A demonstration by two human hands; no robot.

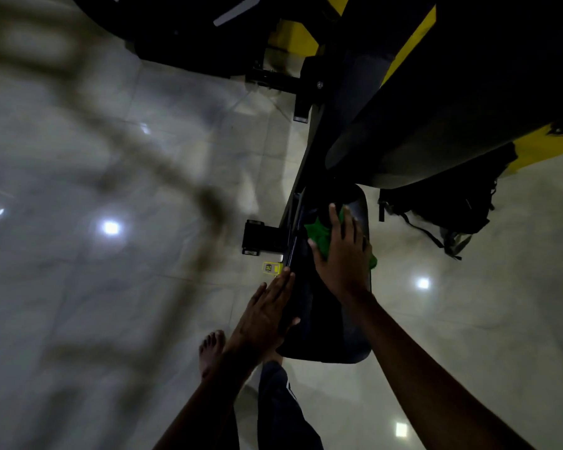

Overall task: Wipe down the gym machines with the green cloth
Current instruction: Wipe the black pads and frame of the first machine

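The crumpled bright green cloth (317, 232) lies just right of the middle of the frame, on the far end of a black padded vinyl seat (325, 326) of a gym bench. The right hand (340, 254) lies flat on top of it, fingers stretched out and slightly spread, pressing the cloth against the pad; green shows past the fingers on the left and pokes out under the heel of the hand on the right. The left hand (267, 311) rests on the seat's left edge, lower in the frame, fingers straight and close together, thumb laid on the pad.

Above the seat, a larger dark padded backrest (436, 118) with yellow trim fills the upper right. A black metal foot of the frame (257, 237) juts out left of the cloth, and a small yellow labelled tag (271, 267) sits just below it on the floor.

A bare foot (211, 350) and a dark trouser leg (283, 410) stand at bottom centre. A black backpack (442, 206) lies on the floor at right, under the backrest. The glossy pale tiled floor (111, 287) mirrors ceiling lights as bright spots.
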